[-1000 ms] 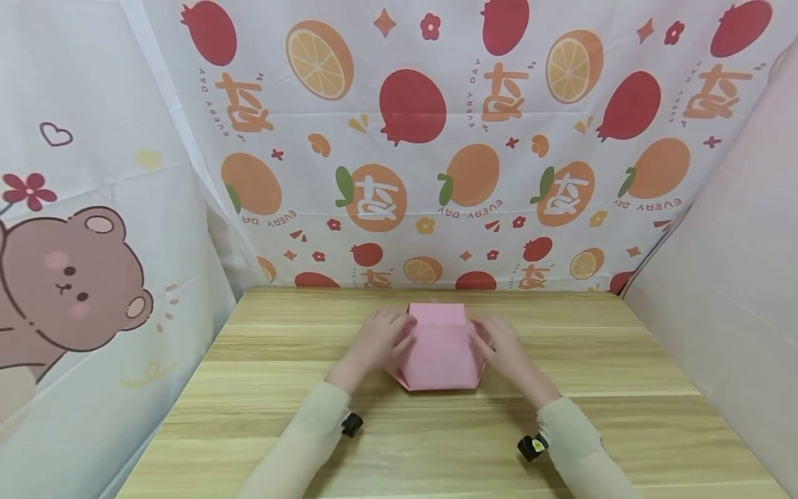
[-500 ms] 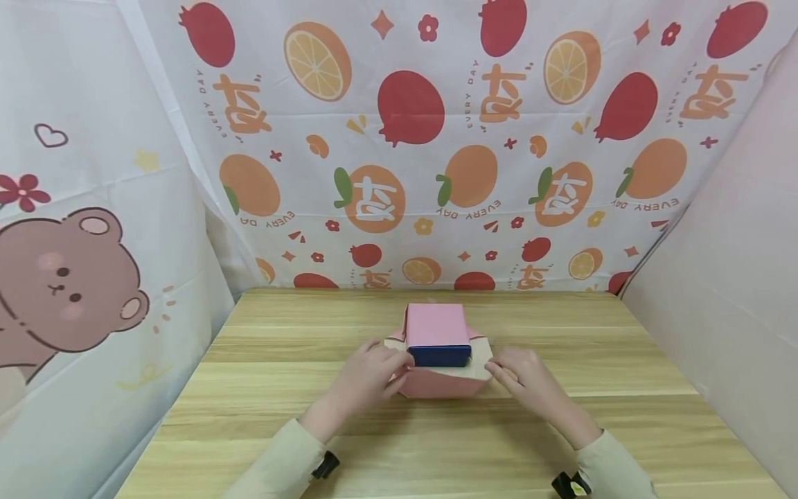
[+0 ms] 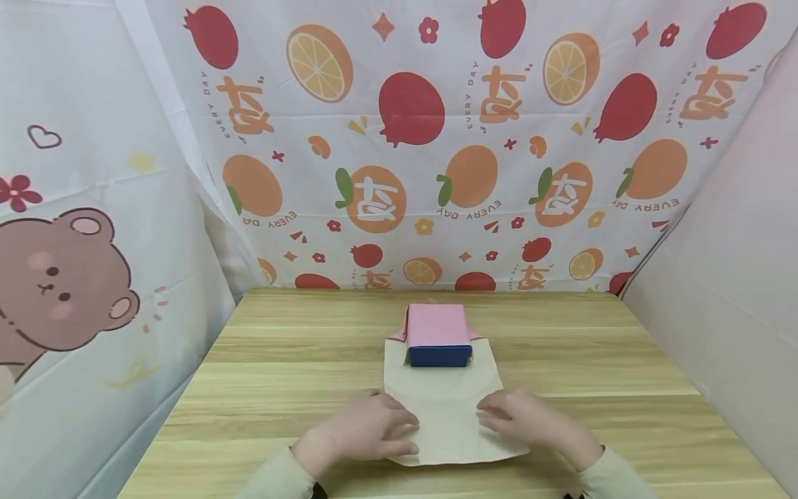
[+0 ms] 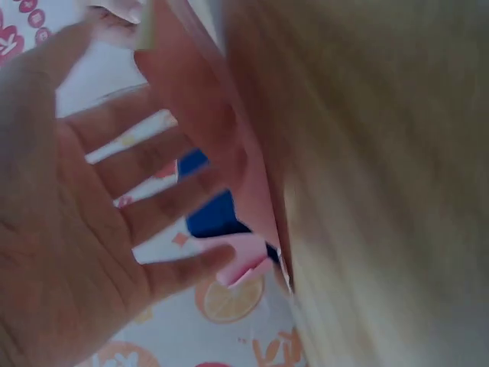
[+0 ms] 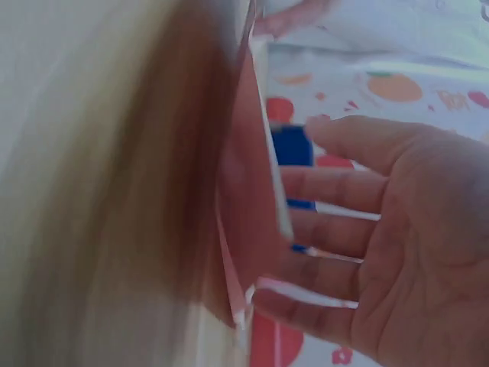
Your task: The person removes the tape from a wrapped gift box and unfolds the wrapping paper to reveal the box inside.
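A small dark blue box [image 3: 440, 356] sits under pink wrapping paper [image 3: 436, 324], its blue front face uncovered toward me. From beneath it the paper's cream inner side [image 3: 447, 409] spreads forward over the table. My left hand [image 3: 364, 428] lies at the left edge of this cream flap, fingertips over it. On the opposite edge, my right hand [image 3: 530, 419] has its fingertips over the paper too. The left wrist view shows spread, extended fingers [image 4: 172, 199] beside the flap's pink outer side [image 4: 206, 115]. Straight fingers [image 5: 336, 222] of the right hand show likewise against the flap [image 5: 256, 176].
A wood-grain table [image 3: 280, 346] lies under everything. Behind it hangs a fruit-printed white cloth [image 3: 424, 173], with a bear-printed cloth [image 3: 68, 277] at the left and a plain pale cloth [image 3: 717, 291] at the right.
The pink front flap that covered the box has been pulled open toward me and laid down, cream side up. Both hands moved nearer with it, and their pinching fingers have let go and straightened.
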